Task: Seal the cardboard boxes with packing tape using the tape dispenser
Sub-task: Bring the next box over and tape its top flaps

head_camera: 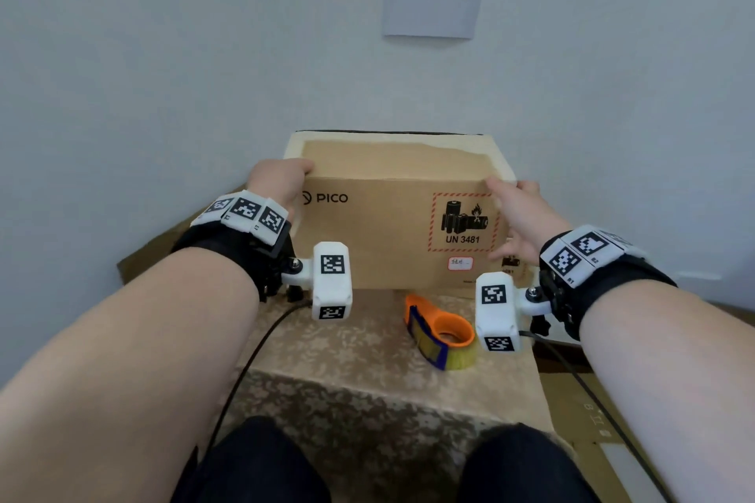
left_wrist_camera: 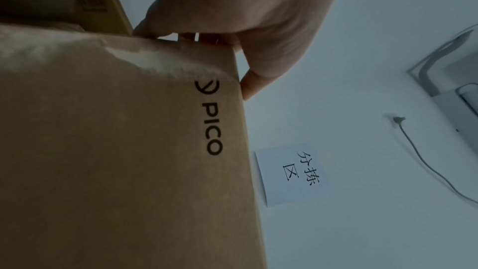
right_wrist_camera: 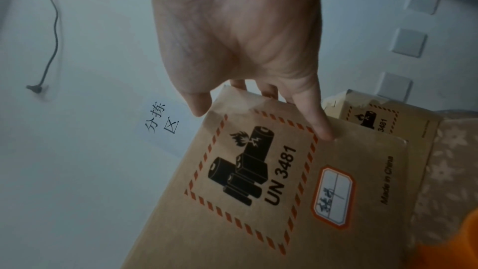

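grip: left hand (head_camera: 282,180) and right hand (head_camera: 515,212) clasp box (head_camera: 384,233) ends at frame centre | step: seat it square | dispenser (head_camera: 443,333) lower centre, clear of hands

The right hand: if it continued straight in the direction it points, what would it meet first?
Probably the white wall. The right hand grips the brown cardboard PICO box at its end, pointing forward; depth is unclear.

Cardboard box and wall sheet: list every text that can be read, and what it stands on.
"PICO", with a logo: front of the cardboard box.
"UN 3481": battery hazard label on the box.
"Made in China": box front, near the edge.
"分拣区": paper sheet on the wall.
Handwriting on the red-bordered sticker: not legible.
Second box behind: "3481" shows, the rest hidden.
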The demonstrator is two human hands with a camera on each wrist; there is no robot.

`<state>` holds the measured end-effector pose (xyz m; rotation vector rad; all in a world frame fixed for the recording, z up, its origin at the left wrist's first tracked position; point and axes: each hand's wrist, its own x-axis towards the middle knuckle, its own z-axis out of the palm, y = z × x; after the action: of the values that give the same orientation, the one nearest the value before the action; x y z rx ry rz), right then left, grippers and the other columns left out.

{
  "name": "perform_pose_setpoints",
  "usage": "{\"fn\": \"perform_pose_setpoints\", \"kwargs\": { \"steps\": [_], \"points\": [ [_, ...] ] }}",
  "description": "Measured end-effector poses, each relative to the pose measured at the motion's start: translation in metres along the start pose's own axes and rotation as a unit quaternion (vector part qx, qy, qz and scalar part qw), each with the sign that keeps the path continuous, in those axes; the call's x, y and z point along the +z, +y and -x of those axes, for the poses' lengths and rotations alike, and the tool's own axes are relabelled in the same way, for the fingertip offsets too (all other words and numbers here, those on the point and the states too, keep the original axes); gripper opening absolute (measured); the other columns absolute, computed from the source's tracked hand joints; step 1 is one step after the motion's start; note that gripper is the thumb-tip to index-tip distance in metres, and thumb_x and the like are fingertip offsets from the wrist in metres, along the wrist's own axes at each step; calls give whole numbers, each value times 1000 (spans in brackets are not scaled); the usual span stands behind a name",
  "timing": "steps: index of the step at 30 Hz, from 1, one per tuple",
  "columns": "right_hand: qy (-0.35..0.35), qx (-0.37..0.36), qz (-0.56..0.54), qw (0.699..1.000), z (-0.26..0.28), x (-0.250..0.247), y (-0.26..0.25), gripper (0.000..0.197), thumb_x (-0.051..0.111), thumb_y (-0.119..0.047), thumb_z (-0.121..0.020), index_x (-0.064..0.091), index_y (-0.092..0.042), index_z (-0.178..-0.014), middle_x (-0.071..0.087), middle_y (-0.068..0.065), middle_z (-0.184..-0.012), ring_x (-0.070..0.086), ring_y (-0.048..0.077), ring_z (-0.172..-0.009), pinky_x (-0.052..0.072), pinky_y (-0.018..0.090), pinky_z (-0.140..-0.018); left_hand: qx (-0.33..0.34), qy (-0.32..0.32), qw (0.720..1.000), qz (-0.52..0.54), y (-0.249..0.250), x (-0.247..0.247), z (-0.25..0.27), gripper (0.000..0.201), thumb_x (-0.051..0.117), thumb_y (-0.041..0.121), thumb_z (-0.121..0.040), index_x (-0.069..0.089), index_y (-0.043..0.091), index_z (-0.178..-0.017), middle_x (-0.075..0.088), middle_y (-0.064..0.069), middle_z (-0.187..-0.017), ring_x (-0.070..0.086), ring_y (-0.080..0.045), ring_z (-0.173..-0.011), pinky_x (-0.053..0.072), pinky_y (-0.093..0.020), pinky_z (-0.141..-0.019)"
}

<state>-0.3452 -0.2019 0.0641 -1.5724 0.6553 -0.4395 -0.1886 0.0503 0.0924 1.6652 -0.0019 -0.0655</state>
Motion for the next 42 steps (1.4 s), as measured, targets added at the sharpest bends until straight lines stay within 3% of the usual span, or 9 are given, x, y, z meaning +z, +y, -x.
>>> {"fn": "perform_pose_setpoints", "kwargs": {
  "steps": [4, 10, 14, 18, 22, 32, 37, 40, 42],
  "points": [
    [-12, 3, 14, 1000, 21, 15, 0, 40, 55, -44, -90, 31, -27, -117, 34, 7, -142, 35, 40, -132, 46, 70, -82, 11, 29, 999, -34, -11, -28, 15, 25, 59, 27, -89, 51, 12, -70, 64, -15, -105, 60, -32, -101, 47, -45, -97],
    [-54, 26, 34, 998, 52, 31, 1, 39, 54, -43, -93, 30, -27, -120, 29, 10, -147, 34, 44, -132, 48, 68, -80, 5, 48, 998, -51, -29, -66, 22, 22, 61, 26, -87, 58, 5, -95, 64, -18, -112, 62, -30, -102, 49, -42, -96],
    [-75, 56, 23, 995, 63, 37, 13, 54, 52, -40, -95, 28, -26, -141, 23, 13, -154, 27, 47, -137, 49, 67, -82, -6, 4, 997, -70, -46, -80, 24, 39, 59, 19, -89, 57, -1, -123, 59, -14, -110, 52, -21, -94, 47, -27, -69],
    [-100, 78, 28, 992, 65, 44, 31, 62, 51, -45, -95, 23, -31, -148, 18, 13, -157, 19, 48, -140, 49, 66, -82, -41, -12, 993, -107, -70, -91, 22, 45, 58, 18, -89, 53, -1, -130, 55, -12, -110, 46, -21, -94, 41, -27, -63],
    [-124, 80, 49, 988, 60, 50, 42, 59, 53, -46, -93, 26, -30, -144, 21, 15, -156, 24, 50, -137, 48, 68, -81, -72, -25, 987, -142, -95, -96, 17, 43, 52, 10, -93, 48, -2, -134, 48, -21, -140, 41, -19, -96, 35, -24, -58],
    [-202, 100, 120, 967, 56, 80, 55, 52, 51, -36, -98, 31, -15, -141, 37, 18, -146, 41, 44, -128, 40, 63, -98, -122, 46, 977, -171, -127, -116, -4, 45, 58, 19, -89, 53, 3, -131, 53, -17, -135, 48, -20, -96, 43, -28, -63],
    [-197, 124, 214, 949, 48, 91, 78, 54, 50, -30, -99, 32, -7, -144, 45, 16, -140, 47, 37, -123, 43, 53, -94, -147, 41, 905, -396, -120, -94, 4, 39, 64, 32, -83, 58, 4, -111, 61, -14, -114, 57, -33, -110, 46, -38, -96],
    [-208, 126, 240, 940, 41, 92, 85, 42, 49, -28, -99, 43, -7, -135, 52, 14, -132, 51, 34, -119, 45, 47, -90, -131, -36, 825, -548, -129, -72, 3, 63, 60, 52, -74, 56, 11, -121, 53, -10, -132, 41, -34, -129, 25, -52, -112],
    [-205, 117, 250, 939, 36, 91, 88, 35, 49, -27, -99, 49, -6, -128, 55, 12, -129, 52, 34, -120, 47, 45, -90, -102, -45, 804, -583, -128, -58, 8, 57, 57, 51, -85, 51, 16, -129, 48, -8, -137, 32, -33, -135, 13, -52, -115]
  ]
}}
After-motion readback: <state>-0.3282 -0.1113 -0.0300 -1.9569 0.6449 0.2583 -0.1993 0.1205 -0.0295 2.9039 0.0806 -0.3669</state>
